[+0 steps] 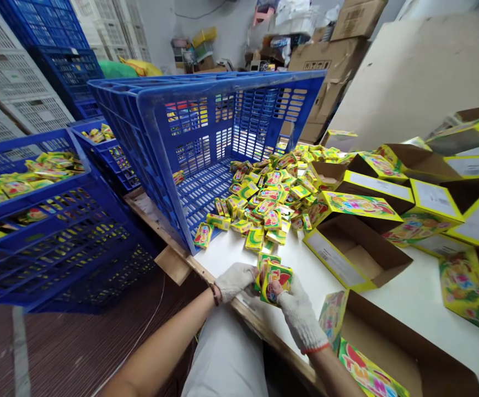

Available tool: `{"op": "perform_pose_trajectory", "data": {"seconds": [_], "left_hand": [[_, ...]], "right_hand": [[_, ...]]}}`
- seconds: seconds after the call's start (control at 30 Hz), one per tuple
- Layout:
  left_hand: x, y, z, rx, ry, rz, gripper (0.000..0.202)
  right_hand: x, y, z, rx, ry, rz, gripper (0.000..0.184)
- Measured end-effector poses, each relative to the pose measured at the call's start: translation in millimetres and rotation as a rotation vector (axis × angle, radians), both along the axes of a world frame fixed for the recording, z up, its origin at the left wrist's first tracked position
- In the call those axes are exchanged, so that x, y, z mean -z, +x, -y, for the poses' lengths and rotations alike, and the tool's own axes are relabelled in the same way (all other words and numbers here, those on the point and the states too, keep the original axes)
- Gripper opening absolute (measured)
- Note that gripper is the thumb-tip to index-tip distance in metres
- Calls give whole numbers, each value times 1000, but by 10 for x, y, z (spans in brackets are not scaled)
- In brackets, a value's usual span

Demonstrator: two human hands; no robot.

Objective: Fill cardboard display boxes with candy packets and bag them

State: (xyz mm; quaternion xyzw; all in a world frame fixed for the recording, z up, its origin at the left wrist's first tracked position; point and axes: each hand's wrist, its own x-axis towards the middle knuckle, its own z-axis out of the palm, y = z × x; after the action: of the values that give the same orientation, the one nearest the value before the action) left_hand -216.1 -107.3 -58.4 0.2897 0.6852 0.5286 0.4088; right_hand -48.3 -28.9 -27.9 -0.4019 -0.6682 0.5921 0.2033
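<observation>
Small yellow-and-green candy boxes (pixel 275 280) with red fruit pictures are held together low over the front edge of the white table. My right hand (pixel 299 314), in a white knitted glove with bare fingertips, closes on the front box, its thumb across the face. On the other side my left hand (pixel 236 280), gloved the same way, pinches a box at the stack's left edge. Just beyond them lies a loose heap of similar boxes (pixel 270 207), spilling out of a blue plastic crate (pixel 152 160) tipped on its side. Below my right hand stands an open display carton (pixel 388 336).
More open cartons (pixel 359 248) crowd the right of the white table (pixel 292 253). At left, a blue crate (pixel 53 198) holds many small boxes. Stacked crates (pixel 59 49) rise behind it, and brown cardboard boxes (pixel 326 60) stand at the back. The table has a wooden edge (pixel 247 320).
</observation>
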Motion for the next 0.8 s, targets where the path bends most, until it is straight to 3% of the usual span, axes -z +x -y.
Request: {"op": "perform_pose_trajectory", "data": {"seconds": [0.07,0.13,0.23,0.3,0.43,0.53,0.6,0.67,0.8], "left_hand": [[-25,-20,-150,-121,-102,-126,38],[-56,-71,-363,-243,-193,-247,33],[-91,-113,-648,-300,-261,-330,53],[-101,-117,-722,-289,-275,-348,58],[-100,-141,-503,-185,-200,-345,33],[-102,-147,-177,14,-136,-318,31],[-104,-134,-26,162,-119,-299,30],[-104,-136,-2,223,-109,-377,31],[-103,-306,-316,46,-79,-690,10]], "right_hand": [[47,24,17,-14,169,147,34],[103,54,53,-113,399,361,23],[183,60,116,-338,628,624,45],[222,51,137,-425,694,729,47],[208,93,103,-447,861,616,34],[82,130,63,-456,1070,492,40],[-34,120,54,-546,1088,532,49],[-130,88,64,-660,1009,612,53],[-146,26,128,-706,870,743,50]]}}
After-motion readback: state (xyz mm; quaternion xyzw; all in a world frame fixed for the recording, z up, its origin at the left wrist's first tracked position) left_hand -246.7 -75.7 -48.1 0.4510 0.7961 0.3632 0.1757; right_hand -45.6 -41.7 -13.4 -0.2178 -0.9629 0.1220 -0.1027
